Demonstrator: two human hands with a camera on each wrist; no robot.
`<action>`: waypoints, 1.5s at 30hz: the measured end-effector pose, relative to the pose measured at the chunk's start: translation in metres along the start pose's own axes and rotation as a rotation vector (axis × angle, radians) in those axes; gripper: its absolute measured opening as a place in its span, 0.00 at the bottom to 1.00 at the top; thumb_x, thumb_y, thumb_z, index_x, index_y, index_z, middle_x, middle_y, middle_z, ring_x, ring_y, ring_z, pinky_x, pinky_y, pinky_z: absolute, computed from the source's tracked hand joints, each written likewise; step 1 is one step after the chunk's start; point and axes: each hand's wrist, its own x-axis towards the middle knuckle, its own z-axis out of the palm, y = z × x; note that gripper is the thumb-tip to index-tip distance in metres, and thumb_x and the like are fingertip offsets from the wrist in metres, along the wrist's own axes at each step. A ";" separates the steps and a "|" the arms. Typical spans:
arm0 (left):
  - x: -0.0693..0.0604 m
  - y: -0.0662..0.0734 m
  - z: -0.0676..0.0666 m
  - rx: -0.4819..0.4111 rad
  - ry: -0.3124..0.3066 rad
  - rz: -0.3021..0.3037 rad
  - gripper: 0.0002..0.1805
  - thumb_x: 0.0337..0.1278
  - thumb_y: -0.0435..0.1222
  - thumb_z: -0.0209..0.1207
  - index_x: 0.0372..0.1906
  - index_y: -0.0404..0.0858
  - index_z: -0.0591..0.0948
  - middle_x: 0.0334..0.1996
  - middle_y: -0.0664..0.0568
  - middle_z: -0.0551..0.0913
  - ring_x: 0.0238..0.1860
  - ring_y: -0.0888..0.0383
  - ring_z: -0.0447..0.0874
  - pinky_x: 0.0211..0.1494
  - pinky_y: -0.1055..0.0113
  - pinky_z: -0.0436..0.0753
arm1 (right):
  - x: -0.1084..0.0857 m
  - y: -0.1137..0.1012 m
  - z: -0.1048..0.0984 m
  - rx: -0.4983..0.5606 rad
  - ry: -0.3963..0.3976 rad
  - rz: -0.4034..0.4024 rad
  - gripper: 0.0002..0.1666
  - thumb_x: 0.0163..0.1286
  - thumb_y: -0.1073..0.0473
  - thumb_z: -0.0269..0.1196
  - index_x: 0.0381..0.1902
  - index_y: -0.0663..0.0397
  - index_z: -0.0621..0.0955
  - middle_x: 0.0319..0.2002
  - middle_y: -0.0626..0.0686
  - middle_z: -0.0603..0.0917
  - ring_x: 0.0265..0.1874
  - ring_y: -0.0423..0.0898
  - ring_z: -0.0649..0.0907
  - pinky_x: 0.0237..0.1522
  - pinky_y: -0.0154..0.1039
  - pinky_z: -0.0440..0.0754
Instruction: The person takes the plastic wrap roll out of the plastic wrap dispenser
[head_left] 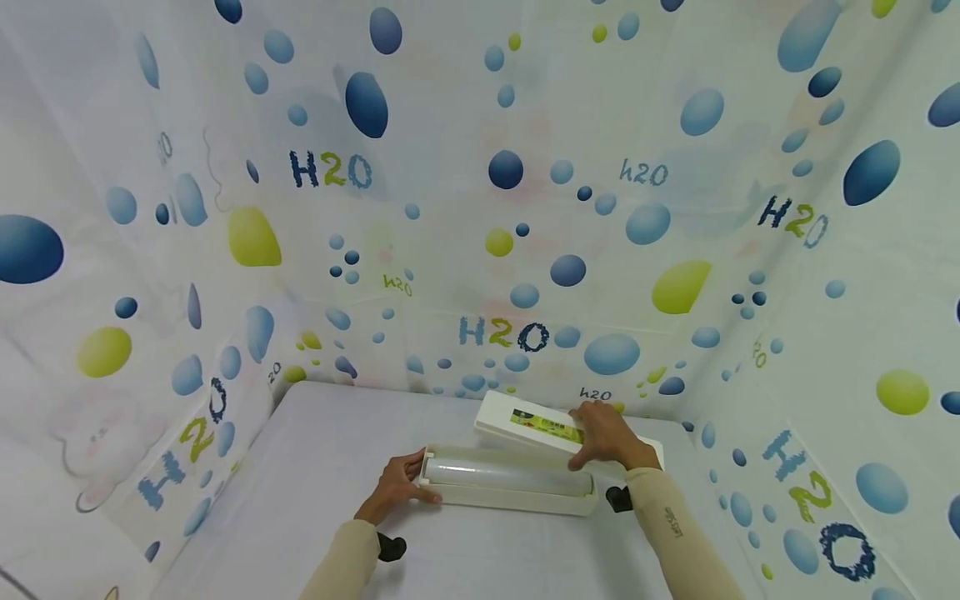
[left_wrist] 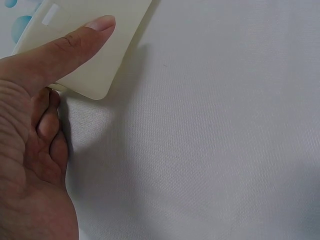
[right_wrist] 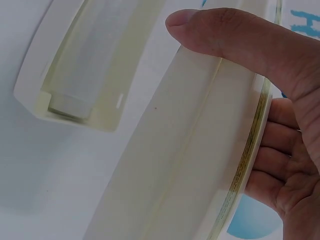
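- Head view: I see a long, pale box (head_left: 517, 498) lying on the table, uncovered, a roll of clear film (head_left: 510, 472) inside it. A person's left hand (head_left: 401, 483) grips its left end, thumb in front and fingers behind, probably to steady it. Just beyond the box, the right hand (head_left: 611, 437) holds a white lid (head_left: 501, 412) with a green label (head_left: 546, 425), tilted, seemingly to keep the roll uncovered.
- Left wrist view: the thumb lies across the box's end; the other fingers curl beside it.
- Right wrist view: thumb and fingers pinch the lid from opposite sides, apart from the box.
- Around the box: a smooth white tablecloth (head_left: 322, 450); behind and either side, white curtains (head_left: 450, 250) printed with blue and green bubbles and "H2O".
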 end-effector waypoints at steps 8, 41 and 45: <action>0.001 -0.002 0.000 -0.012 0.008 0.003 0.61 0.33 0.25 0.88 0.80 0.26 0.69 0.76 0.32 0.75 0.76 0.32 0.77 0.81 0.38 0.74 | -0.004 0.001 -0.006 -0.003 0.003 0.007 0.46 0.35 0.51 0.92 0.54 0.63 0.89 0.40 0.51 0.87 0.38 0.47 0.78 0.46 0.47 0.81; -0.003 0.002 0.000 0.008 -0.004 0.006 0.61 0.34 0.27 0.88 0.80 0.26 0.68 0.75 0.31 0.75 0.76 0.31 0.77 0.81 0.37 0.74 | -0.023 0.013 -0.011 0.003 0.029 0.094 0.51 0.36 0.50 0.93 0.57 0.67 0.87 0.39 0.52 0.86 0.38 0.48 0.78 0.43 0.46 0.81; -0.002 0.001 0.000 0.042 0.001 0.000 0.61 0.34 0.29 0.89 0.80 0.26 0.69 0.75 0.31 0.75 0.76 0.31 0.77 0.80 0.37 0.75 | -0.025 0.014 -0.010 0.010 0.031 0.107 0.50 0.36 0.50 0.93 0.57 0.67 0.88 0.39 0.52 0.86 0.37 0.48 0.78 0.43 0.45 0.81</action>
